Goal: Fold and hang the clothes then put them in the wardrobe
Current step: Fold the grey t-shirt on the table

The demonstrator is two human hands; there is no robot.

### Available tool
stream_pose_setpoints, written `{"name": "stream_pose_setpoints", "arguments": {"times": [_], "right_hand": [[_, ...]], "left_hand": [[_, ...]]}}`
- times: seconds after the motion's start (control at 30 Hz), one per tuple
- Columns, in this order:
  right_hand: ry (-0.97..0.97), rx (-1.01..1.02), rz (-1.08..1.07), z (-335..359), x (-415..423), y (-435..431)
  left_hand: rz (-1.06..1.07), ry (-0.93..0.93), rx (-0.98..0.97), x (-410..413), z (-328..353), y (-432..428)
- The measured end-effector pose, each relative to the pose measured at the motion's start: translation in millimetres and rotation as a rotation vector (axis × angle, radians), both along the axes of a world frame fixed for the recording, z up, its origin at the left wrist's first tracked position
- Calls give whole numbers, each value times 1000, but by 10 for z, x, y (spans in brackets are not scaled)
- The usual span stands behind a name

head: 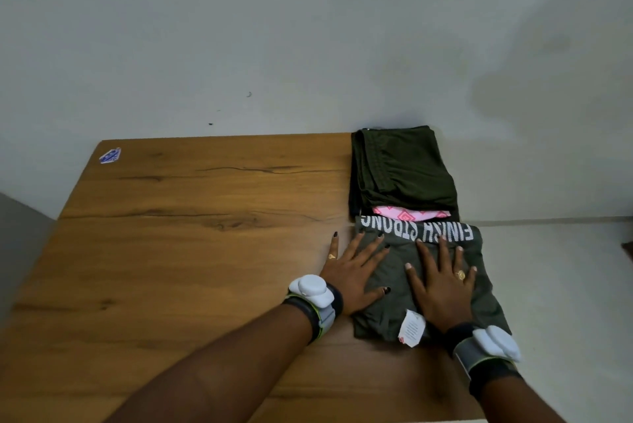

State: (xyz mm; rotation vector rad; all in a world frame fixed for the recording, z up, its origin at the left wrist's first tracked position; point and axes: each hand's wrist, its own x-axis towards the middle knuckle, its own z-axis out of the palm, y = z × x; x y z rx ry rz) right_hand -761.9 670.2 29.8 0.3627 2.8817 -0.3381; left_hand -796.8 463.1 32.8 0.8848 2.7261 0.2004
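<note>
Nearest the front edge of the table (205, 251) there are two forearms with chunky white sensor bands (313, 292) strapped on the wrists. Just past those, both hands lie flat on a folded grey-green shirt (397, 268) at the table's right side. The left hand (356, 272) is splayed with straight fingers, half on the shirt and half on bare wood. The right hand (442, 289) is flat on the cloth, also with straight fingers. Neither one grips anything, they're just pressing down. I'd guess this is the smoothing step on this fold.

A white care tag (412, 330) sticks out of the shirt's near edge, and "FINISH STRONG" runs upside down along its far edge.

Now the risky bit. The shirt looks like it pokes past the table's right edge, so a sideways push while smoothing could drag it off onto the floor. Sliding it further back could also bump the stack and shove that out of square. And with no grip on it, lifting it one-handed would probably let the fold fall open.

Further back on the table's right side, touching the shirt, is that stack: a pink patterned piece (411, 215) peeking out under a folded dark green garment (404, 166). A blue sticker (110, 155) sits at the table's far left corner, with a plain wall (239, 29) behind. No wardrobe or hangers are in view.
</note>
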Motion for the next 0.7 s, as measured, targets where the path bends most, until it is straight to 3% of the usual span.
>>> {"name": "stream_pose_setpoints", "arguments": {"times": [0.07,0.17,0.37,0.53,0.7], "right_hand": [[-65,-83,-83,116,-100,-106],[-3,-167,-178,324,-242,-484],[70,-28,313,308,-342,-1491],[-86,17,497,207,-381,-2207],[-107,-18,497,10,-300,-3107]], "left_hand": [[80,-10,22,7,-93,-234],[297,-23,-38,45,-273,-794],[428,10,-67,249,-328,-1762],[645,-13,-24,630,-288,-2563],[841,22,-17,1367,-425,-3552]]}}
